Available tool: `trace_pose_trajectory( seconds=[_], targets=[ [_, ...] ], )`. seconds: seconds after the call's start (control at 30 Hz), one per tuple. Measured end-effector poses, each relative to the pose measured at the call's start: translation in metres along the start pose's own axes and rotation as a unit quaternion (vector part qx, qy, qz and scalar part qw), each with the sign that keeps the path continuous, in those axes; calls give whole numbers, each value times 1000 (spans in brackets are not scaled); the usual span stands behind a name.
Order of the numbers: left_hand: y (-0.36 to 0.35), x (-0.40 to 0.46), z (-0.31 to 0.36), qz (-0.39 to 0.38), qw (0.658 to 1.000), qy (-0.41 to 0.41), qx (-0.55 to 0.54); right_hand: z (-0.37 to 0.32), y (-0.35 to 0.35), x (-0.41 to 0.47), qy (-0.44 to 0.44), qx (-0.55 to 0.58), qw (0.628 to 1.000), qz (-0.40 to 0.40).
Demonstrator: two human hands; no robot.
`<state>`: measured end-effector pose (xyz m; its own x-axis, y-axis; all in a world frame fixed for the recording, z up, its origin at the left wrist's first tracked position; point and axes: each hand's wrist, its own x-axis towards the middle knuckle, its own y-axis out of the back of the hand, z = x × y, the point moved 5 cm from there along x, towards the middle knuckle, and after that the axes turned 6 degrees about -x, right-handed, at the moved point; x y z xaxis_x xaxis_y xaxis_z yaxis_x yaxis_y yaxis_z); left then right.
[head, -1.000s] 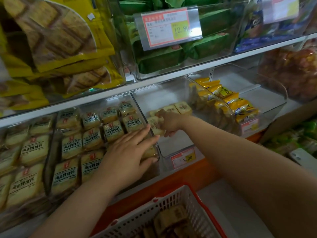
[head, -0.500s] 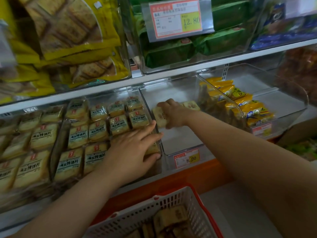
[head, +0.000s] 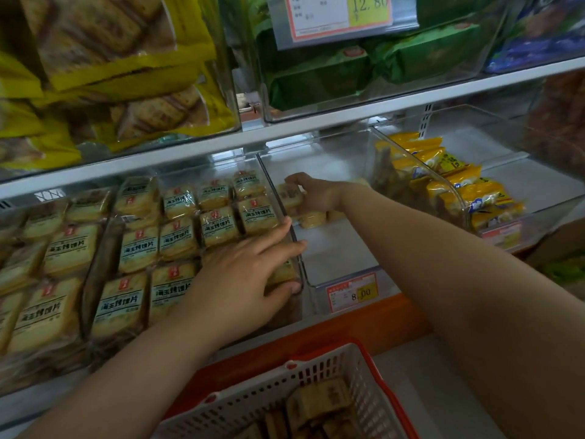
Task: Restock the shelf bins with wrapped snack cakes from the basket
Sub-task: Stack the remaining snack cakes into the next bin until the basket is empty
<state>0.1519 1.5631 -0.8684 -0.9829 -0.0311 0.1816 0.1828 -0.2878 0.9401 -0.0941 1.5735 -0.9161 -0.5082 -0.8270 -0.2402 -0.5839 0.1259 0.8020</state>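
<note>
The right hand (head: 316, 195) reaches deep into the clear middle bin (head: 335, 248), fingers curled around a wrapped snack cake (head: 288, 195) above a few others. The left hand (head: 243, 280) rests with straight fingers on the cakes in the left bin (head: 296, 239). The basket (head: 316, 394) below holds more cakes.

Partly hidden under left hand (head: 243, 280): one wrapped cake (head: 283, 274). Behind right hand (head: 319, 194): cakes (head: 311, 218), labels unreadable. Below both: basket (head: 316, 375), cropped by edge.
</note>
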Motion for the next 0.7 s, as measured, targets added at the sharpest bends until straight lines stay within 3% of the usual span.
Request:
trace_pose_trajectory(
  seconds=[0.3,0.47,0.7],
  targets=[
    [1,-2,4,-9,1000,6,0,4,12,-1,-17,-125,992,5],
    [0,-1,4,-16,1000,14,-2,5,12,-8,-23,-26,998,61],
    [-3,0,6,-12,1000,20,-8,0,2,-1,6,20,999,31]
  ],
)
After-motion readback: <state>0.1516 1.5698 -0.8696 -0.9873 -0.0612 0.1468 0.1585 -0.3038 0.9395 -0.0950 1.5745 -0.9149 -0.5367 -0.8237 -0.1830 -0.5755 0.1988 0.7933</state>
